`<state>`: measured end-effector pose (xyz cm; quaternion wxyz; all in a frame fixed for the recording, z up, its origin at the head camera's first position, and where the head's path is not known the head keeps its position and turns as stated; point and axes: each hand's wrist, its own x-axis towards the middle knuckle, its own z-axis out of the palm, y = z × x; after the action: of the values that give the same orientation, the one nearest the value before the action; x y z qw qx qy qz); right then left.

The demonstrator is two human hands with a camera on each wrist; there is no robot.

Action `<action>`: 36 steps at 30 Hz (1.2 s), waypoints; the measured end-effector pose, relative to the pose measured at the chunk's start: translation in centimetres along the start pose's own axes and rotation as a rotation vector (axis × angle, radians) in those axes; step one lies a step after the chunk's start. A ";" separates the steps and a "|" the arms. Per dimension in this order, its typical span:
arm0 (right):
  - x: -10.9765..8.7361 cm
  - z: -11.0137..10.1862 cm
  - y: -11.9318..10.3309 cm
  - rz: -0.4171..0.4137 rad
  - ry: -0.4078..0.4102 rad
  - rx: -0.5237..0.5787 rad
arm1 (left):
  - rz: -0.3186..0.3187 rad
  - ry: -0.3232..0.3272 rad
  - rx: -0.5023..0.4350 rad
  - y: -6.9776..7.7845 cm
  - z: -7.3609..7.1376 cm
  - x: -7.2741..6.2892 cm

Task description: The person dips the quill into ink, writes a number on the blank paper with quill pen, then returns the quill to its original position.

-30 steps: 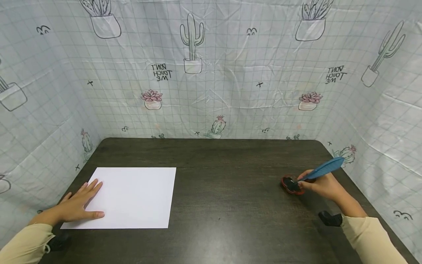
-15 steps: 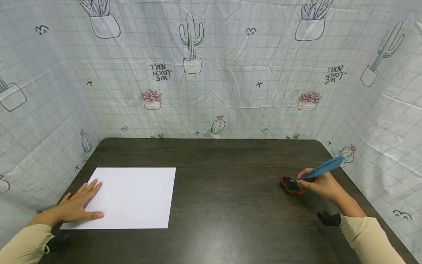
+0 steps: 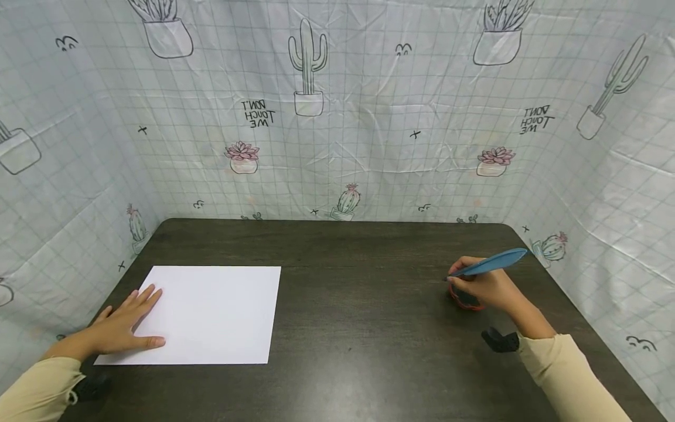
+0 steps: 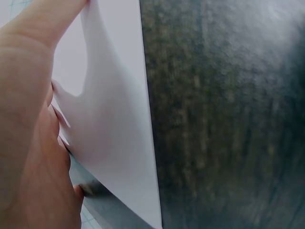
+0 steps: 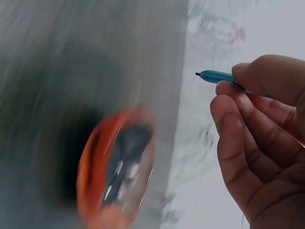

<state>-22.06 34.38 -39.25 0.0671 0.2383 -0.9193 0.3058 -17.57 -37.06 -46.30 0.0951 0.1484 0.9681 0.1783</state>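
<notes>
My left hand (image 3: 123, 325) lies with fingers spread on the left side of a blank white sheet of paper (image 3: 216, 313). In the left wrist view the paper (image 4: 119, 124) slopes away from that hand, its long edge against the dark table. My right hand (image 3: 487, 284) pinches a blue feather pen (image 3: 498, 261) between thumb and fingers. The pen's dark tip (image 5: 198, 74) points away from the fingertips in the right wrist view. Below the hand sits a small red-rimmed dish (image 3: 465, 303) with dark, shiny contents, partly hidden by the hand in the head view.
A dark wooden table (image 3: 348, 305) spans the space between the paper and the dish. Pale curtains (image 3: 369, 117) printed with cacti stand along the back and both sides. Dark wrist straps (image 3: 500, 340) show at the sleeves.
My right hand has lifted the feather pen out of the dish and moved left, so the pen tip is now past the dish's far left rim. The left hand and paper stay put.
</notes>
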 end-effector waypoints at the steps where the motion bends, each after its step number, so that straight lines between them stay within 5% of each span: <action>1: 0.5 0.3 -0.5 -0.019 0.006 0.004 | 0.000 0.001 0.001 0.0 0.0 0.0; 6: 2.8 2.0 -3.1 -0.063 0.001 0.073 | -0.006 -0.002 0.001 0.0 -0.1 0.0; 13: 5.9 5.9 -6.6 -0.148 0.014 0.328 | -0.006 0.002 0.002 0.0 -0.3 0.0; 28: 11.2 14.6 -14.3 -0.016 -0.070 0.549 | -0.012 -0.010 -0.007 -0.1 -0.2 0.0; 36: 12.7 19.3 -17.7 -0.127 -0.091 0.694 | -0.014 -0.014 -0.010 -0.2 -0.1 0.1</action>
<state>-24.30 5.45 -41.98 -0.0400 0.3171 -0.7459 0.5843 -17.70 -37.22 -46.30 0.1041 0.1422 0.9675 0.1815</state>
